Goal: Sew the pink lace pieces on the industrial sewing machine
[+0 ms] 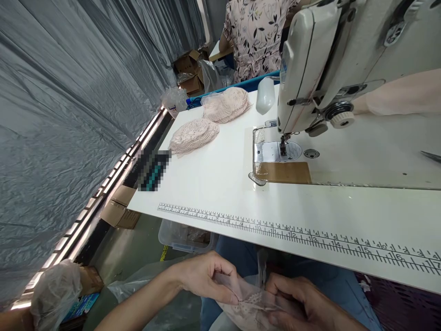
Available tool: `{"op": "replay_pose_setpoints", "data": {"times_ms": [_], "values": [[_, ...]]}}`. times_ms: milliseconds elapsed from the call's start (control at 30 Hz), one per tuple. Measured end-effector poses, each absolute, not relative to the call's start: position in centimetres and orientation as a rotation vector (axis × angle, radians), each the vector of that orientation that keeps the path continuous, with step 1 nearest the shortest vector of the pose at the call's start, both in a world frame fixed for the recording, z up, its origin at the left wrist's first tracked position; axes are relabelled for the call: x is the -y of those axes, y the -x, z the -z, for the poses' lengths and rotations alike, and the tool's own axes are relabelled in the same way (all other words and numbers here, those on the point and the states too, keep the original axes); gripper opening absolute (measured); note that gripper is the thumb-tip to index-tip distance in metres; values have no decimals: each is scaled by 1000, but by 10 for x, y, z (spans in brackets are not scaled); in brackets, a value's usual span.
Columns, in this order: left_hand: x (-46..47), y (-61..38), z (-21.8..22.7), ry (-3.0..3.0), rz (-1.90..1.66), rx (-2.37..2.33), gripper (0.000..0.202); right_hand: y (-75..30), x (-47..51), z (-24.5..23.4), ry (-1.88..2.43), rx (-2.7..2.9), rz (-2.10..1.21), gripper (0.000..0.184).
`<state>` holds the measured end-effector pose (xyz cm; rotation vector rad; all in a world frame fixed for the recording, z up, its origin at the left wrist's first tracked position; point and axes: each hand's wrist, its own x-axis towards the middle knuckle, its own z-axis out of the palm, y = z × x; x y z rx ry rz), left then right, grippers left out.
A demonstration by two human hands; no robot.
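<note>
Below the table's front edge, over the lap, my left hand [212, 278] pinches the edge of a pale pink lace piece [253, 305] with sheer mesh along its top. The other side of the same lace piece is gripped by my right hand [292, 299], its fingers partly hidden by the fabric. Two stacks of similar lace pieces lie on the table: a nearer stack [195, 135] and a farther stack [227, 105]. A white sewing machine [303, 69] stands at the right, its needle and presser foot [283, 146] over the metal plate.
The white table [206, 179] has a printed ruler [275, 230] along its front edge. A clear plastic bin [186, 236] sits underneath, and a cardboard box [120, 207] is left of it. Scissor-like metal tips [430, 156] show at right. Another person [255, 37] is behind the table.
</note>
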<state>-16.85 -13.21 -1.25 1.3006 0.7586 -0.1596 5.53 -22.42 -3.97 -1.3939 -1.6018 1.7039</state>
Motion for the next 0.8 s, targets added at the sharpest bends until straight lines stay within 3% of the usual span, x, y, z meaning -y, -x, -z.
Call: {"op": "replay_pose_setpoints", "data": {"times_ms": [100,233,300,367,500,600,667,800], "values": [[131,168,11,-1271,174,-733,45,-57,219,39,1385,1717,-1613,20],[131,168,13,-1295,195,-721,49,-61,217,42,1325,1833,-1463,27],[132,169,14,-1293,209,-707,52,-64,219,43,1353,1890,-1399,22],[132,169,14,-1291,230,-693,56,-68,221,41,1393,1910,-1385,5],[130,167,11,-1311,257,-628,59,-71,216,27,1267,1890,-1415,57],[129,165,7,-1321,258,-579,57,-68,205,17,1101,1912,-1537,67],[129,164,4,-1340,262,-603,56,-64,200,16,1134,1909,-1661,61],[131,166,1,-1352,230,-719,54,-61,197,26,1273,1960,-1694,14]]}}
